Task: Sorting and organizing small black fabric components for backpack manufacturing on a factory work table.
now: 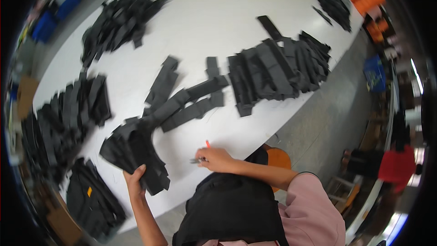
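Black fabric strips everywhere on this white table [214,13]. Left hand [134,177], lower left of the frame, is pinched shut on a fanned bundle of strips [134,150]. Right hand [217,159], lower centre, is closed around small snips with an orange tip [204,152], resting on the tabletop. More strips [186,102] trail toward the big stack [277,70] at centre right. I'd say keep the bundle flat and squared up, and trim one edge at a time.
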A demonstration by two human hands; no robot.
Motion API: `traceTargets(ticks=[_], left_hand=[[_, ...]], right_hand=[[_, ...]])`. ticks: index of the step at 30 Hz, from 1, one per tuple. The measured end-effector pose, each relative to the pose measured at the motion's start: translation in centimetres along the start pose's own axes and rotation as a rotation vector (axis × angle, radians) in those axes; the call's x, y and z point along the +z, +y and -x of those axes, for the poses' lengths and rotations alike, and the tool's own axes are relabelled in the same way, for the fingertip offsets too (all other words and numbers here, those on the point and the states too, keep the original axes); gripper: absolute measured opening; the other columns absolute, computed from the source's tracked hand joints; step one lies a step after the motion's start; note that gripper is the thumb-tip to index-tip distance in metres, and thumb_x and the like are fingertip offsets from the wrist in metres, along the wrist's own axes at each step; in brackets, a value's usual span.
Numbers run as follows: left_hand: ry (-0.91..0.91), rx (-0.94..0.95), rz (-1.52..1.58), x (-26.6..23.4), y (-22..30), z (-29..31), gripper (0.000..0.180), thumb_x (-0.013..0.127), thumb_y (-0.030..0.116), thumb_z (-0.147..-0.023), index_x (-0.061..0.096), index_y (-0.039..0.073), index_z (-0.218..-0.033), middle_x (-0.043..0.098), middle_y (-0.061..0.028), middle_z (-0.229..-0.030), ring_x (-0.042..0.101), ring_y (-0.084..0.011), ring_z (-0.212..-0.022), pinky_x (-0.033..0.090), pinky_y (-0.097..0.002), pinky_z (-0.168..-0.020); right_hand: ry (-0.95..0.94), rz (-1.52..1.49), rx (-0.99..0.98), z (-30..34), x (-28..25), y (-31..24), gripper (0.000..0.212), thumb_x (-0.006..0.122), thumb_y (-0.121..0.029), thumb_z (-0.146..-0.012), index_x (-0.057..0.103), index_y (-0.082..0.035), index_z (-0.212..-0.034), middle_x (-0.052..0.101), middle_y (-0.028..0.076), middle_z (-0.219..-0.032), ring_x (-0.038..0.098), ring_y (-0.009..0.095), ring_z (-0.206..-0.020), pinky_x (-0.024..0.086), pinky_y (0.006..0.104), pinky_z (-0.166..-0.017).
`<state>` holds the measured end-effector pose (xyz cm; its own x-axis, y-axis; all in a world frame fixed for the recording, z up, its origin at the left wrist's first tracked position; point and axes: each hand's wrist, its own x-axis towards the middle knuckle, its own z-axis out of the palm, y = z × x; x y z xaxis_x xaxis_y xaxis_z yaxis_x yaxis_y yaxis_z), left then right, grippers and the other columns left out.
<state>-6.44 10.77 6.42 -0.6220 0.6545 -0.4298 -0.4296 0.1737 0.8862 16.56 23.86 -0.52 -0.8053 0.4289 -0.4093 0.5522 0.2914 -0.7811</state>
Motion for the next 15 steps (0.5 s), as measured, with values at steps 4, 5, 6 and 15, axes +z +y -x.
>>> traceTargets(ticks=[4,5,6,15], left_hand=[[-0.530,0.157,-0.702,12.2,4.1,-6.6,0.058,0.070,0.013,-0.064,0.049,-0.008,-0.113,0.060,-0.0145,-0.101,0.058,-0.0225,-0.093,0.044,-0.0321,-0.085],[-0.664,0.214,-0.784,16.6,5.1,-7.4,0.062,0.070,0.013,-0.063,0.047,-0.006,-0.117,0.059,-0.0181,-0.105,0.057,-0.0250,-0.098,0.042,-0.0314,-0.087],[-0.781,0.460,-0.979,20.8,6.6,-7.7,0.065,0.069,0.012,-0.062,0.045,-0.004,-0.120,0.057,-0.0210,-0.109,0.057,-0.0281,-0.101,0.043,-0.0318,-0.088],[-1.402,1.694,-1.157,49.9,4.8,-8.6,0.078,0.073,0.012,-0.061,0.038,0.021,-0.131,0.042,-0.0056,-0.132,0.042,-0.0277,-0.120,0.030,-0.0494,-0.100]], right_hand=[[0.093,-0.001,0.117,4.8,-0.6,3.0,0.023,0.062,-0.026,-0.079,0.055,-0.011,-0.096,0.060,0.006,-0.090,0.058,0.024,-0.085,0.045,0.0359,-0.070],[0.110,-0.052,0.161,5.8,-0.8,3.5,0.025,0.062,-0.026,-0.079,0.055,-0.011,-0.097,0.060,0.006,-0.092,0.058,0.024,-0.086,0.045,0.0355,-0.071],[0.119,-0.103,0.196,6.4,-0.7,3.7,0.026,0.062,-0.027,-0.080,0.055,-0.011,-0.099,0.060,0.007,-0.094,0.058,0.024,-0.087,0.045,0.0352,-0.072],[0.291,-0.308,0.353,9.0,0.1,6.0,0.031,0.061,-0.030,-0.080,0.056,-0.011,-0.103,0.061,0.009,-0.096,0.060,0.024,-0.088,0.046,0.0339,-0.074]])
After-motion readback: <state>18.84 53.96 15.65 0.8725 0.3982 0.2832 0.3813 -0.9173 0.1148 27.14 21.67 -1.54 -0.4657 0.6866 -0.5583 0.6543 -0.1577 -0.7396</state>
